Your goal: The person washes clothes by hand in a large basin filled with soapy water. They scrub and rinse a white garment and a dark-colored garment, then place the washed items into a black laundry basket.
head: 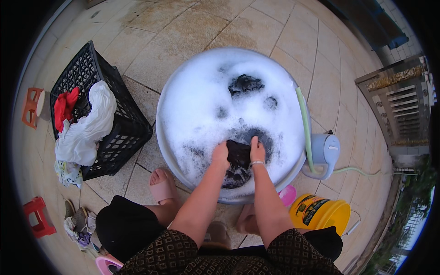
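A large round tub [163,137] full of white suds stands on the paving before me. Both my hands are over its near half, holding a dark wet garment [239,156] between them. My left hand [220,153] grips the garment's left side, and my right hand [257,150], with a bracelet at the wrist, pinches its right side. The garment's lower part hangs into the foam. Grey water shows just beyond my right hand. Farther back, another dark cloth [245,85] pokes through the suds. What lies under the foam is hidden.
A black plastic crate [134,137] with white and red clothes stands left. Right of the tub are a pale green hose [304,127], a blue-grey plastic jug [325,151], a pink bowl [288,195] and a yellow bucket [319,213]. A red stool [39,217] and shoes [79,220] lie lower left.
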A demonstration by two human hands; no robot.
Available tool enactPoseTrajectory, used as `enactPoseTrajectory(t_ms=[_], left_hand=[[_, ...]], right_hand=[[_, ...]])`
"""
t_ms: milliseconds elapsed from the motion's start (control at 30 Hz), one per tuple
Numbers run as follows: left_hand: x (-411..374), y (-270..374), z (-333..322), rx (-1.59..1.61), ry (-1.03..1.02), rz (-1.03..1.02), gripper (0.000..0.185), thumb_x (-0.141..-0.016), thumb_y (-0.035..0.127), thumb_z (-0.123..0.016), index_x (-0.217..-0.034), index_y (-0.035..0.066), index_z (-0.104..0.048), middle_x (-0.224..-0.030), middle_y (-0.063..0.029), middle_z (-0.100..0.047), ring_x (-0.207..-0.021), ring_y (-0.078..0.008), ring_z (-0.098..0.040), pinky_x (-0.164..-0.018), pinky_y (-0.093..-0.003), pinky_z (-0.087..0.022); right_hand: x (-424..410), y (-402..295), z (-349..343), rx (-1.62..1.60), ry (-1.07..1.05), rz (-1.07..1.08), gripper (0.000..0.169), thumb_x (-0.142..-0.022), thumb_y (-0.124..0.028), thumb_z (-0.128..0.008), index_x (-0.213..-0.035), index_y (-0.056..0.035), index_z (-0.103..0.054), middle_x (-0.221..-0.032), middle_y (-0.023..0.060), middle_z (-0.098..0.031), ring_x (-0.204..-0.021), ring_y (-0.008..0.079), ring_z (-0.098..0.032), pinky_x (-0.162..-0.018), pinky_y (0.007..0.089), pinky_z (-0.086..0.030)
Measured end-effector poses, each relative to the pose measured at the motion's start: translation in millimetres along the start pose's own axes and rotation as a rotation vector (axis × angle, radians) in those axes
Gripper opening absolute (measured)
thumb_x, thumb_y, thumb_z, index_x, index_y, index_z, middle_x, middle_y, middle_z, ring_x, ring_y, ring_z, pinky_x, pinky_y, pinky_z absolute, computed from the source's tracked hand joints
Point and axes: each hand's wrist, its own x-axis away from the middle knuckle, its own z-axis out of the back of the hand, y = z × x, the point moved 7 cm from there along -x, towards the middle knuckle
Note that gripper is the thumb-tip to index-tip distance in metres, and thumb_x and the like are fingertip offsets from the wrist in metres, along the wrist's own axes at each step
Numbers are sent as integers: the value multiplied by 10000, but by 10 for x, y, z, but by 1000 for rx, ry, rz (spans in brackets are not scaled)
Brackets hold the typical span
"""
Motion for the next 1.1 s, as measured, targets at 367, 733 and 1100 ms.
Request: enactPoseTrajectory(t_ms=[367, 733, 1100], left_hand=[[22, -63, 45, -117, 35, -42, 286, -780, 225, -373, -883, -25, -466, -832, -84, -481, -712, -163, -462, -596, -314, -397], [264, 99, -78, -192, 13, -111, 348, -786, 294, -405, -705, -17, -539, -681, -63, -521, -618, -125, -439, -556, -279, -365], [191, -32, -87, 301, 12, -275, 414, -810, 295, -263, -596, 32, -501, -627, -61, -513, -602, -157, -467, -594, -277, -380]], right_hand=[[573, -750, -87, -146, -117, 453, 227, -679, -186, -595, -624, -14, -459, -576, 27, -460, -543, 71, -375, -503, 228, -353], [615, -712, -158, -177, -6, 395, 307, -698, -165, -538, -461, -26, -401, -427, -2, -385, -425, 66, -325, -396, 243, -296], [722, -750, -144, -327, -269, 359, 245, -786, -230, -453, -881, -5, -445, -828, 121, -517, -750, 179, -489, -705, 275, -374]])
